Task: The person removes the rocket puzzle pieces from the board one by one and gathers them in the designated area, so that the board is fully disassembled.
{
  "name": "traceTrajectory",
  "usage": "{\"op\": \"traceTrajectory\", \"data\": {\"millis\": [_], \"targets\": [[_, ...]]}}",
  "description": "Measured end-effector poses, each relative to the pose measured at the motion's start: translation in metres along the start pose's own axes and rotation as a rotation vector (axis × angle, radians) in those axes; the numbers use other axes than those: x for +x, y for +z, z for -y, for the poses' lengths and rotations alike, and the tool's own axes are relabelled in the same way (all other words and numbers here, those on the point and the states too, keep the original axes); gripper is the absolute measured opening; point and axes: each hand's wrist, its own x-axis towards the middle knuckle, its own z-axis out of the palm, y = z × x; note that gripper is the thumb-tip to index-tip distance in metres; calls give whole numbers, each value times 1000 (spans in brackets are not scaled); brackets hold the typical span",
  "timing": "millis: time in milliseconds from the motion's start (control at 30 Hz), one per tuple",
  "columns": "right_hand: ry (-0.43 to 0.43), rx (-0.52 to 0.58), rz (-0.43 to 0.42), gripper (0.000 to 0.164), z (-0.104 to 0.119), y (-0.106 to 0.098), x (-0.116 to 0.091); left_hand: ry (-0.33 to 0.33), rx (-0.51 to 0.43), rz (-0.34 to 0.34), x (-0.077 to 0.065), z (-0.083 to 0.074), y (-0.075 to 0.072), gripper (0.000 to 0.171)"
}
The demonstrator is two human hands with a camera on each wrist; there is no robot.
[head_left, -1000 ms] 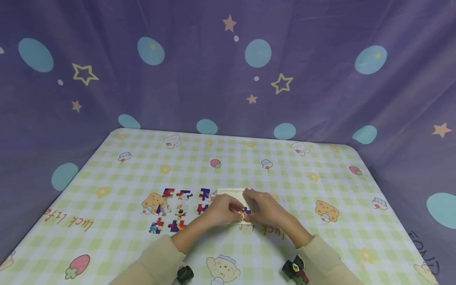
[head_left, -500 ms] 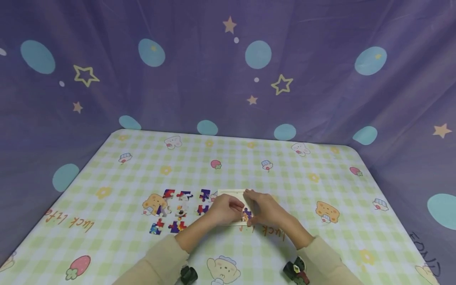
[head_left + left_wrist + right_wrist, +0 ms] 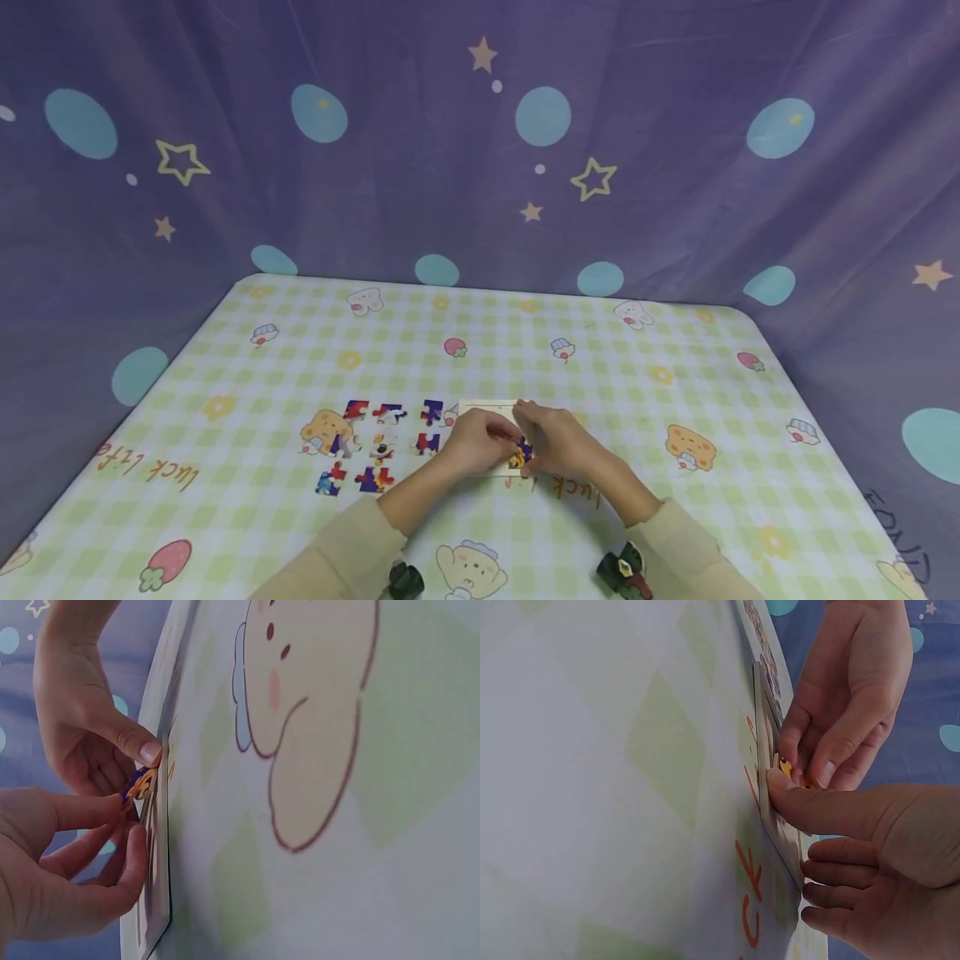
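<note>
A jigsaw piece (image 3: 521,454) in purple and orange lies at the right part of a pale, shallow puzzle tray (image 3: 486,405). My left hand (image 3: 480,440) comes over the tray from the left; its fingertips pinch the piece's edge, as the left wrist view shows the piece (image 3: 139,784) tilted up. Across the tray's right side, my right hand (image 3: 566,442) grips the tray, fingers at the far edge and thumb at the near one. In the right wrist view that thumb lies right beside the yellow part of the piece (image 3: 784,768). Both hands hide much of the tray.
Left of the tray, several loose jigsaw pieces lie spread in rough rows, among them a red one (image 3: 356,409), a white one (image 3: 382,447) and a blue one (image 3: 330,478). A checked cloth (image 3: 480,367) covers the table, with a purple curtain (image 3: 420,192) behind.
My left hand has shifted slightly to the right, and the jigsaw piece has moved a little right and turned with it. My right hand stays nearly in place on the tray.
</note>
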Motion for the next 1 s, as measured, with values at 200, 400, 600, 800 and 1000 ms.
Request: {"op": "traceTrajectory", "data": {"millis": [200, 400, 600, 800, 1000], "targets": [[-36, -16, -4, 80, -1, 0, -1, 1, -71, -44, 1, 4, 8, 11], [-27, -16, -7, 84, -1, -1, 0, -35, -94, -62, 0, 7, 6, 11], [18, 19, 15, 83, 2, 1, 1, -77, -100, -89, -5, 14, -9, 13], [26, 15, 15, 82, 1, 2, 1, -130, -86, -72, -20, 25, -24, 14], [4, 29, 1, 81, 3, -1, 0, -134, -142, -75, -37, 34, -35, 15]]}}
